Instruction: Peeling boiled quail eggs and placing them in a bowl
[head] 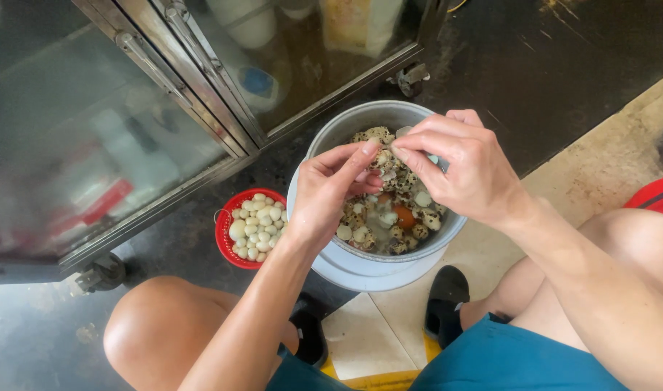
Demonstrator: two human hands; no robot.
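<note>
Head view, looking down between the person's bare knees; the left hand [328, 192] and right hand [458, 170] meet above a grey metal pot [346, 130], the fingertips of both pinched together on a small speckled quail egg [382, 158], the remaining fingers curled loosely; how much shell is left on that egg cannot be told. The pot stands on a pale blue-white lid or plate [360, 274] on the floor; it holds unpeeled speckled quail eggs [422, 230] mixed with a few white peeled ones and shell fragments in cloudy water; one orange-brown piece [404, 216] lies among them. Just left of the pot, touching or nearly touching it, a small red plastic basket [224, 242] holds peeled white eggs [255, 226]. A metal-framed glass cabinet on castors [158, 108] stands beyond; black sandals [444, 300] rest on the pale tile.
</note>
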